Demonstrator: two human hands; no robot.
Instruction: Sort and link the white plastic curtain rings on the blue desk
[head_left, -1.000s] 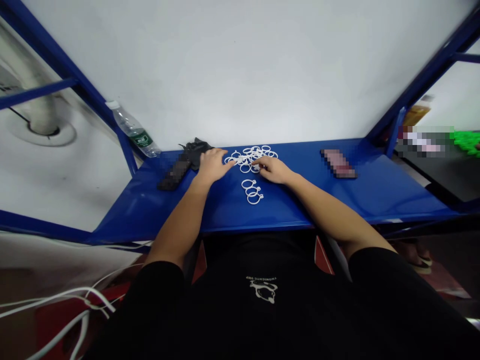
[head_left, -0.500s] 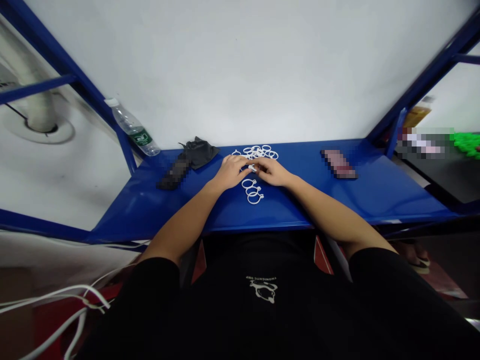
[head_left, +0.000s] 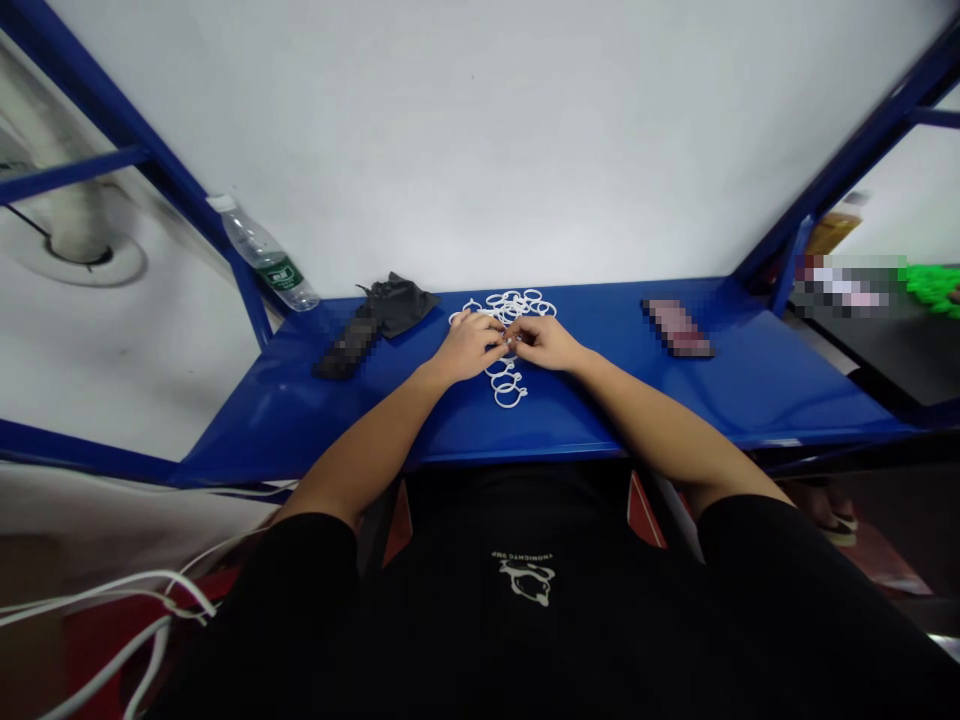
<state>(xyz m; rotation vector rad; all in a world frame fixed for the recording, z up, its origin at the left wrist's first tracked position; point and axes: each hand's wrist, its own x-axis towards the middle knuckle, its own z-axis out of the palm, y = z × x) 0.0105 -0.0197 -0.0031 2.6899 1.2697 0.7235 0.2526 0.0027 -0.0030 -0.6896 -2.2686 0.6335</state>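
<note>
My left hand (head_left: 471, 346) and my right hand (head_left: 549, 343) meet over the blue tabletop, fingertips almost touching. Thumb and fingers of each are closed in a pinch around a small white piece, seemingly part of a white curtain ring; the fingers hide most of it. Just below them, three white curtain rings (head_left: 508, 406) with small clip ends lie overlapping in a column, the top one partly covered by my hands. Beyond my fingers sits a loose heap of several similar rings (head_left: 516, 308), its left part reaching behind my left hand.
On the blue table (head_left: 585, 405), a black pouch (head_left: 400, 305) and a blurred dark object (head_left: 349, 345) lie to the left. A clear bottle (head_left: 274, 265) leans at the back left corner. A blurred reddish phone-like object (head_left: 679, 328) lies right. Blue frame posts border both sides.
My left hand has shifted slightly right and nearer to me, covering part of the top ring in the column. The fingertips now close together on the small white piece. My right hand has barely moved.
</note>
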